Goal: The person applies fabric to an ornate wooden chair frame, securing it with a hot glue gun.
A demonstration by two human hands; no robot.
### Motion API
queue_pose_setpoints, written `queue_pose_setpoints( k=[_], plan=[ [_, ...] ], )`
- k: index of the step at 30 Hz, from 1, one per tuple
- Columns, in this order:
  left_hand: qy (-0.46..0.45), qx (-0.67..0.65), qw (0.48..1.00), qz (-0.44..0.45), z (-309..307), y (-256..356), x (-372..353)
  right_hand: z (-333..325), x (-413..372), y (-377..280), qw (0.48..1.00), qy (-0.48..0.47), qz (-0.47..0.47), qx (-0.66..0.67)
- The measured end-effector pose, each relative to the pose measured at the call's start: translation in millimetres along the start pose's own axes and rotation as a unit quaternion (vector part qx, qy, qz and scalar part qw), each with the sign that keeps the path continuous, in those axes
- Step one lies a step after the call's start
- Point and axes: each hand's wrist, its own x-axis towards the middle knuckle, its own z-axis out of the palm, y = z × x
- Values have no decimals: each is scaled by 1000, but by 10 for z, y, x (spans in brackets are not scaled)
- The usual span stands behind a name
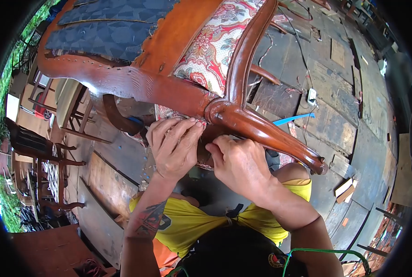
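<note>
Two hands (pixel 174 147) (pixel 244 168), one tattoo (pixel 150 218), one white socket (pixel 312 96)

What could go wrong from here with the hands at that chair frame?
Floral fabric by the left hand may slip or pucker if finger pressure eases. The right hand is tucked close under the chair leg, so knuckles might knock the wood. Farther off, the dark cord on the floor could snag a foot.
</note>
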Motion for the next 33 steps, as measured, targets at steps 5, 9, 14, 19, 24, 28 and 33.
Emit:
queue_pose_setpoints(
  k=[5, 9, 14, 19, 24, 28, 33],
  plan=[
    [-29, 58, 997, 47, -39, -57, 8, -37, 8, 29, 997, -24, 36, 68],
    [-21, 72, 995, 61, -28, -60, -24, -69, -17, 52, 996, -30, 36, 73],
    [-2, 58, 997, 45, 33, -51, -46, -145, -15, 13, 998, -9, 9, 68],
    [6, 80, 996, 29, 44, 14, -99, -77, 4, 114, 987, 148, -42, 46],
    [-10, 121, 993, 2, 23, 76, -116, -249, 184, 85, 974, 217, -70, -12],
    [0, 114, 993, -16, 19, 138, -71, -287, 441, 190, 975, 203, -85, 40],
    [4, 91, 995, -41, 32, 178, -77, -231, 462, 226, 980, 185, -60, 37]
  ],
)
